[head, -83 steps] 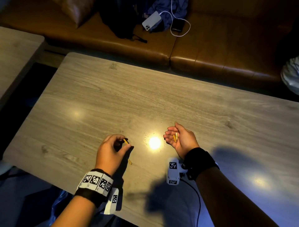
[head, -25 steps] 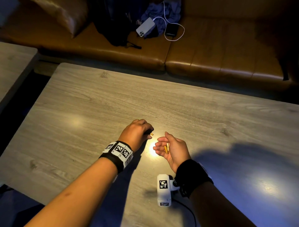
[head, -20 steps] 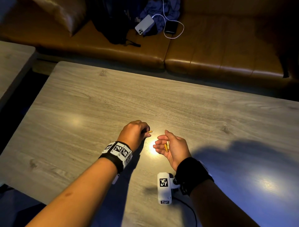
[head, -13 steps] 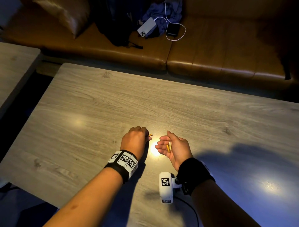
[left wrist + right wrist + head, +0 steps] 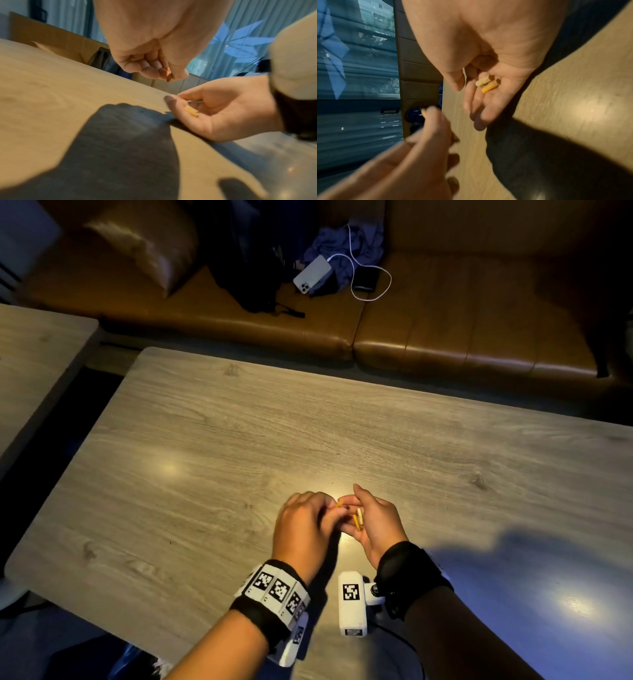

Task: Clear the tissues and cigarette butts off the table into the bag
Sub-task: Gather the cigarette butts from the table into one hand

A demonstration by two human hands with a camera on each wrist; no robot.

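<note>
Closest to the camera, both hands sit over the near edge of the wooden table [image 5: 212,460], almost touching each other. The right hand [image 5: 375,523] is palm up, fingers loosely cupped, acting like a little tray: two cigarette butts [image 5: 487,84] lie side by side across the base of its fingers, one pale, one orange. It isn't pinching anything, they just rest there.

The left hand [image 5: 301,529] is just left of it, knuckles up, with thumb and forefinger pinched on a third butt [image 5: 339,504]. That orange tip pokes out right above the right hand's fingertips [image 5: 349,502], so it's basically hovering at the edge of the open palm, a bit short of the other two.

Past the hands the tabletop only shows a couple of light reflections. Behind the table's far edge is a brown leather sofa [image 5: 445,330] with a white phone [image 5: 312,278] on a white charging cable [image 5: 373,282], some blue cloth [image 5: 346,244] and a dark bag [image 5: 246,268]. A second table [image 5: 34,361] is off to the left.
</note>
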